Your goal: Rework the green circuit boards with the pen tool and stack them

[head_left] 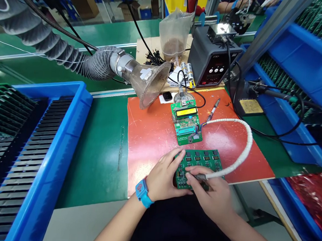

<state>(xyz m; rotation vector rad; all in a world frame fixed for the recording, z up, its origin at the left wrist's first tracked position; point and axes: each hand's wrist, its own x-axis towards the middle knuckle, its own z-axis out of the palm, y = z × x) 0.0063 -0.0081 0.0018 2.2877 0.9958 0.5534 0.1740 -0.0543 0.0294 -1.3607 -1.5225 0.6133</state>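
- We have the green circuit board (202, 162) at the near edge of the orange-red mat (154, 141), straight in front of us. Four small digit displays, showing red, sit in a row along its far side, and dense small components cover its near half.
- Our left hand (163, 174), with a blue wristband (142, 193) on its wrist, is clamped around the board's left edge.
- Our right hand (213, 197) lies over the board's near right corner, pinching a slim pen-like probe (199, 177), its tip hidden by the fingers. The two hands are close together, with the board between them.
- A white spiral-wrapped cable (246, 146) arcs from the probe across the mat toward a second green board with a yellow LCD (186, 113), which lies just beyond the first board.
- A soldering iron (214, 108) lies on the mat to the right of the LCD board.
- Further back we see a soldering station (209, 62) and a clear fume-extraction funnel (149, 82).
- A blue tray of racked boards (49, 143) stands to our left.
- A co-worker's hands (248, 4) are at work in the far top corner.
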